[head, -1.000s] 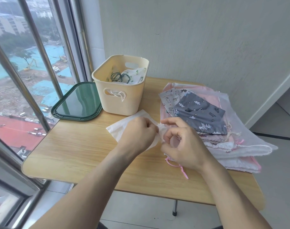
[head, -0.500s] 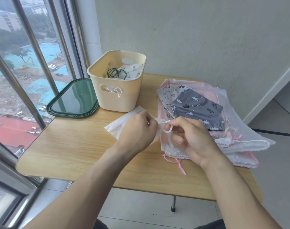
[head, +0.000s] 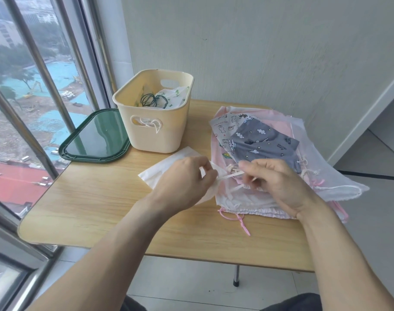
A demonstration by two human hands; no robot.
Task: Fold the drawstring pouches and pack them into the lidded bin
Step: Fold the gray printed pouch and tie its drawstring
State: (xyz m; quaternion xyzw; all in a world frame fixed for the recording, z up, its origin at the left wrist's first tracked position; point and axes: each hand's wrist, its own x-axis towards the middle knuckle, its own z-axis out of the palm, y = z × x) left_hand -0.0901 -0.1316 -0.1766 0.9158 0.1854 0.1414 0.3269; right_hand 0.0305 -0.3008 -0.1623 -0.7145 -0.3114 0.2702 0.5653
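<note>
Item: white drawstring pouch (head: 160, 173), thin matte cloth, flat, lying at frame centre on the wooden table (head: 97, 205), just in front of the bin. Handling: left hand (head: 184, 185) has its fingers curled, pinching the gathered mouth of the pouch; right hand (head: 279, 185) has its fingers curled round the white drawstring (head: 230, 175). Change noted: half a second ago the cord formed a small loop at the right fingertips; it now runs as a straight, taut line between the two hands, which have drawn slightly apart. Judgement: the mouth is being cinched or the cord tidied, so folding of this pouch appears not yet begun. Destination: cream plastic bin (head: 155, 135), rounded rectangular, smooth walls, cut-out handles, standing at upper centre; it already holds a leaf-printed pouch (head: 173, 98) with dark green cord, and a white cord end hangs out through the near handle slot. Its lid (head: 95, 140), dark green, glossy, rounded rectangle, lies flat to the left of the bin, touching or nearly touching it. Stock remaining: pile of unfolded pouches (head: 281, 153) at right of frame, sheer white and pink fabric with frilled edges beneath a grey cloud-print pouch (head: 263, 142); a pink cord trails from it at the near table edge.
</note>
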